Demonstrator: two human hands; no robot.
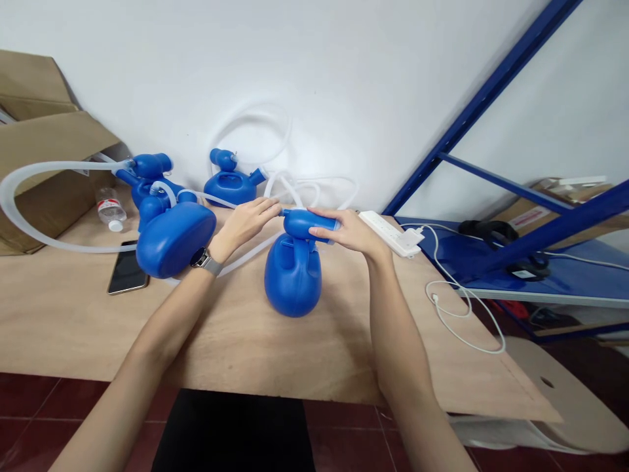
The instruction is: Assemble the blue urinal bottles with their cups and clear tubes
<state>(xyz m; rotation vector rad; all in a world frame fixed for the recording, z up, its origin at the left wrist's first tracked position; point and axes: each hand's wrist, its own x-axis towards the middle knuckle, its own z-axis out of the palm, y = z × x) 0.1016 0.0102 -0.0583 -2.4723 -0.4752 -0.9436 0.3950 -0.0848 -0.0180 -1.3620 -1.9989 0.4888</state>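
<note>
A blue plastic urinal bottle stands upright on the wooden table in front of me. My right hand grips its blue bulb-shaped head piece above the bottle, thumb and fingers on either side of the wide end. At the head's narrow nozzle, my left hand has its fingers bent together around the end of a clear tube; the fingertips partly hide the tube's end, so I cannot tell whether it is on the nozzle. Another blue bottle lies tilted beside my left wrist, which wears a watch.
More blue bottles with looped tubes stand by the wall. At left are a cardboard box, a water bottle and a phone. A power strip with a white cable lies right, near a blue metal shelf.
</note>
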